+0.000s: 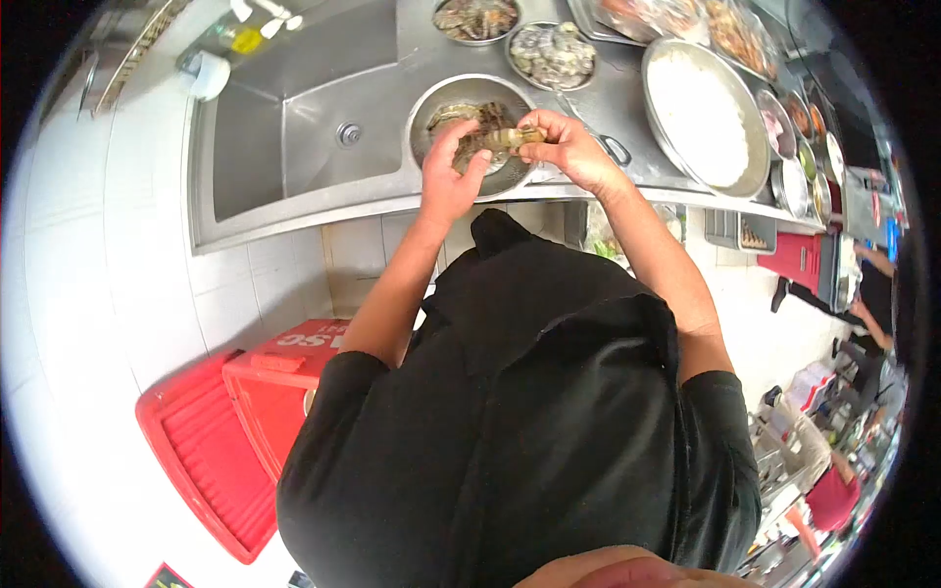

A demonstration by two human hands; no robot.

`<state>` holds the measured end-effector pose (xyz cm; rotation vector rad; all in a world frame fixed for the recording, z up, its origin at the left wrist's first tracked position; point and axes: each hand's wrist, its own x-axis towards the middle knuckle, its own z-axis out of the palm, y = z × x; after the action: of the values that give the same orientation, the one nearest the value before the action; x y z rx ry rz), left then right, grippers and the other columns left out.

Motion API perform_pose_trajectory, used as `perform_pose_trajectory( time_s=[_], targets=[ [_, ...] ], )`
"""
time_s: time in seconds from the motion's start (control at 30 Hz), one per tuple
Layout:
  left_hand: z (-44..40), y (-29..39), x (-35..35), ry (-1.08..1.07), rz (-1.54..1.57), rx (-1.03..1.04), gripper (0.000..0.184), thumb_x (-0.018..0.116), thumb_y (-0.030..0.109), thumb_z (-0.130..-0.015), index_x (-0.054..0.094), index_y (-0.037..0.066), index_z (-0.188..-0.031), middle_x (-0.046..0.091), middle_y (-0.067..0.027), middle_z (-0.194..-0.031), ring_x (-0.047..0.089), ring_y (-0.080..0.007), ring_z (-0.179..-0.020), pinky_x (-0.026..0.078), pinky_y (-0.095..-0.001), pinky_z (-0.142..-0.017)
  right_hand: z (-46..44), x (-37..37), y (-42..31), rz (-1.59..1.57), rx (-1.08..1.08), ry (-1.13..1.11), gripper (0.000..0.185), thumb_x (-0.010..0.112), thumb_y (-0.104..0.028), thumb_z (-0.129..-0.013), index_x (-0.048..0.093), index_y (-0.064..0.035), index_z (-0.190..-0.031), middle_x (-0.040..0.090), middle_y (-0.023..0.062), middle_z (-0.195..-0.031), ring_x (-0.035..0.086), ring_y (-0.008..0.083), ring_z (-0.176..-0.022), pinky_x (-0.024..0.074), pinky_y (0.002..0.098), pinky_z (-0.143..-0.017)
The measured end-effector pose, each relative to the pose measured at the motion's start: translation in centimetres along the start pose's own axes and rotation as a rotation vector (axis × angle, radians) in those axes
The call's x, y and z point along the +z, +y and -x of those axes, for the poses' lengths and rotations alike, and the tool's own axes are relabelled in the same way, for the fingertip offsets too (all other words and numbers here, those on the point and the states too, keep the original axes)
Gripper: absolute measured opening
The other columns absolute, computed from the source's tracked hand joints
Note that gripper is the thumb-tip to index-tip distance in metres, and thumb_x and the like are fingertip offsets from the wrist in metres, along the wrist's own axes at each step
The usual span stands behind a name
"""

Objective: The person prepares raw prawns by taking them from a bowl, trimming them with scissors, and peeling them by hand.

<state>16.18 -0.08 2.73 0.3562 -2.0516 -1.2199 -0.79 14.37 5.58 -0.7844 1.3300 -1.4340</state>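
Observation:
A large raw prawn (504,140) with a banded shell is held over a round metal bowl (413,125) at the counter's front edge. My right hand (580,155) pinches one end of it between thumb and fingers. At the other end, my left hand (454,181) curls its fingers and thumb around the prawn's legs and head; part of that grip is hidden. More dark, prawn-like pieces lie inside the bowl below. Just right of the bowl lies a metal tool with a black looped handle (616,150).
A steel sink (255,147) is on the left. Behind the bowl stand a bowl of dark shellfish (475,18) and a bowl of greyish pieces (552,54). A wide pan of white contents (701,118) sits right. A red cooler (284,377) is on the floor; other people work far right.

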Motion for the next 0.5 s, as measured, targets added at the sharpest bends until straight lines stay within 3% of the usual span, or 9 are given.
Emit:
perform_pose_trajectory(
  time_s=[0.13, 0.17, 0.3, 0.5],
  targets=[
    [-0.1, 1.1, 4.3, -0.16, 0.372, -0.252, 0.032, 0.065, 0.003, -0.09, 0.06, 0.001, -0.122, 0.066, -0.0061, -0.108, 0.061, -0.0109, -0.094, 0.05, -0.0271, -0.084, 3.4, -0.5, -1.1, -0.05, -0.055, 0.062, 0.029, 0.068, -0.001, -0.086, 0.06, -0.0028, -0.114, 0.067, 0.0007, -0.098, 0.06, 0.0071, -0.087, 0.0484, 0.0233, -0.077],
    [-0.1, 1.3, 5.2, -0.184, 0.401, -0.306, 0.03, 0.061, 0.0, -0.092, 0.059, -0.001, -0.122, 0.066, -0.0026, -0.104, 0.059, -0.0074, -0.092, 0.049, -0.0244, -0.082, 4.5, -0.4, -1.4, -0.041, -0.031, 0.143, 0.025, 0.068, -0.005, -0.088, 0.062, -0.0023, -0.112, 0.065, -0.0019, -0.088, 0.057, 0.0052, -0.078, 0.0453, 0.0215, -0.069],
    [0.8, 1.9, 9.1, -0.265, 0.512, -0.289, 0.027, 0.062, 0.001, -0.092, 0.06, -0.001, -0.119, 0.066, -0.0022, -0.103, 0.058, -0.0062, -0.087, 0.048, -0.0234, -0.077, 7.9, -3.3, 1.4, 0.121, 0.037, 0.282, 0.015, 0.071, -0.016, -0.089, 0.068, -0.0029, -0.096, 0.056, -0.0059, -0.068, 0.047, 0.0052, -0.061, 0.0366, 0.0238, -0.054],
    [2.5, 4.3, 14.3, -0.436, 0.571, -0.487, 0.021, 0.061, 0.005, -0.095, 0.062, -0.002, -0.114, 0.066, -0.0017, -0.095, 0.057, -0.0061, -0.08, 0.047, -0.0233, -0.073, 14.3, -5.8, 3.5, 0.241, -0.005, 0.439, 0.012, 0.068, -0.014, -0.09, 0.069, -0.0031, -0.095, 0.055, -0.0055, -0.066, 0.045, 0.0053, -0.06, 0.0373, 0.0254, -0.054]
  ],
)
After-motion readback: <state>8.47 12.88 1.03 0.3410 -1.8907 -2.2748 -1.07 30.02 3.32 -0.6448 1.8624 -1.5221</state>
